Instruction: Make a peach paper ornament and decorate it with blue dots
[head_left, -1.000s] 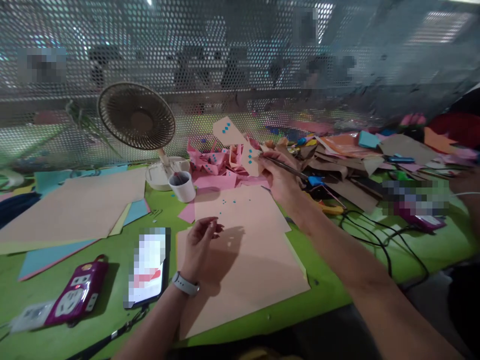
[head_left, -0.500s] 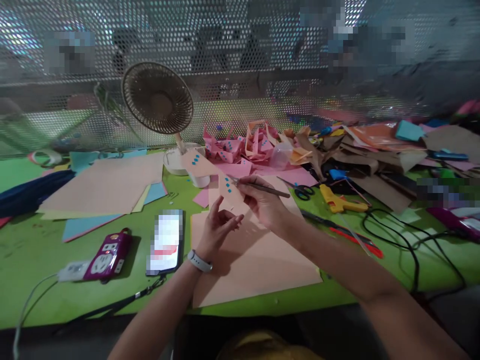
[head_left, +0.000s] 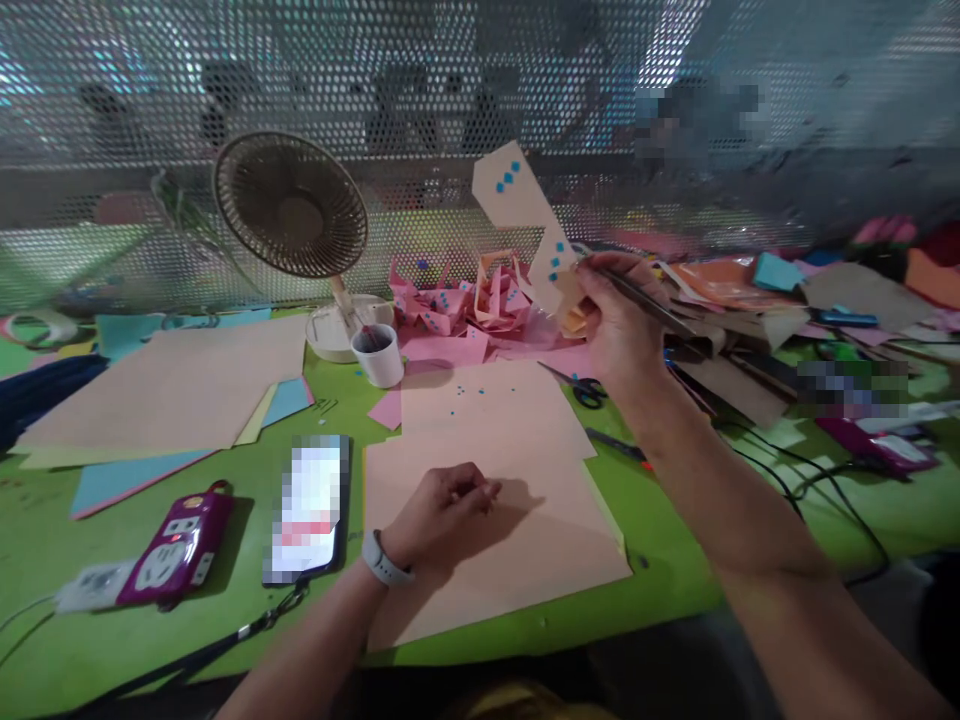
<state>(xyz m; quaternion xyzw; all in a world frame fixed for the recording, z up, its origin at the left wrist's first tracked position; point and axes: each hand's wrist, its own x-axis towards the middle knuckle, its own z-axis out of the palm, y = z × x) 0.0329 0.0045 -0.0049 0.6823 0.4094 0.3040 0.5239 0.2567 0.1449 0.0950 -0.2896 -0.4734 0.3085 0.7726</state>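
My right hand (head_left: 626, 310) is raised over the back right of the table. It pinches a pale peach paper cutout (head_left: 517, 205) with rows of small blue squares, and the same hand holds slim dark tweezers (head_left: 652, 300) slanting across its fingers. My left hand (head_left: 450, 505), with a pale band on the wrist, rests on a large peach paper sheet (head_left: 480, 590), its fingers curled in and nothing showing in them. Beyond it, a smaller peach sheet (head_left: 495, 425) carries several tiny blue bits (head_left: 481, 391).
Left are a phone (head_left: 311, 505), a purple power strip (head_left: 180, 550) and stacked paper (head_left: 180, 390). A fan (head_left: 292, 205) and a white cup (head_left: 379, 357) stand behind. Folded pink paper pieces (head_left: 442, 300) lie at the back, scissors (head_left: 587, 390) and black cables (head_left: 757, 460) to the right.
My right hand has lifted the cutout up and to the right, off the sheets. My left hand has dropped closer to me, and its fingers have curled. The view has shifted slightly.
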